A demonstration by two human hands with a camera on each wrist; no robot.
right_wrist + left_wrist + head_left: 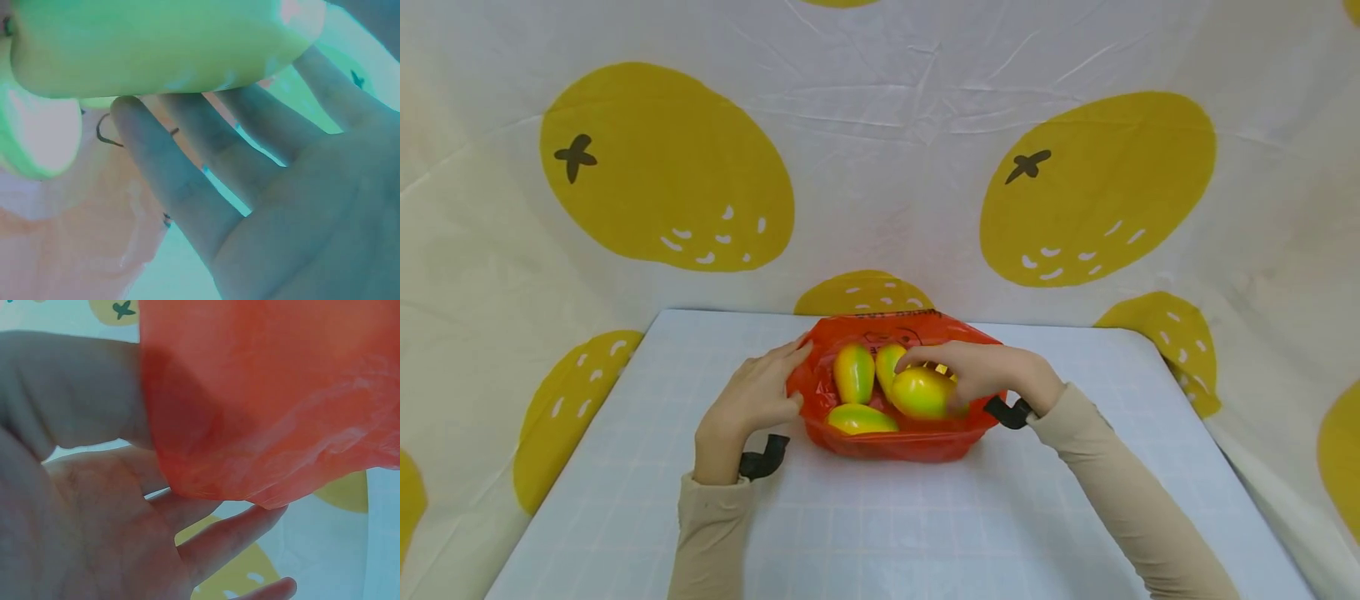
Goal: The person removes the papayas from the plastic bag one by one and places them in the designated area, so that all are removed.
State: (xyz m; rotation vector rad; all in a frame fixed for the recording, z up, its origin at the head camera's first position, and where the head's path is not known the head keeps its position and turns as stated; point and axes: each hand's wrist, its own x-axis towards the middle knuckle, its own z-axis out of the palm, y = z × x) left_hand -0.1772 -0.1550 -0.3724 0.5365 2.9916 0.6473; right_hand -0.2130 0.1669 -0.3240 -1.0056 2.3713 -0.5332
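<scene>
A red plastic bag [887, 447] stands with its mouth spread wide on the table. My left hand [752, 396] grips its left edge; in the left wrist view, red film hides the tips of the thumb and some fingers [231, 544]. With my right hand [981, 371], I hold a yellow-green mango [923, 393] over the right part of the bag, fingers [181, 169] along one side. Inside the bag, one mango [853, 375] stands upright at the left, another mango [862, 419] lies at the front, and a third mango [887, 362] is partly hidden behind the held one.
The table [865, 533] has a pale checked cover. Behind it hangs a white cloth [880, 192] printed with big yellow fruit shapes, which also runs down both sides. Each wrist carries a black strap mount [765, 457].
</scene>
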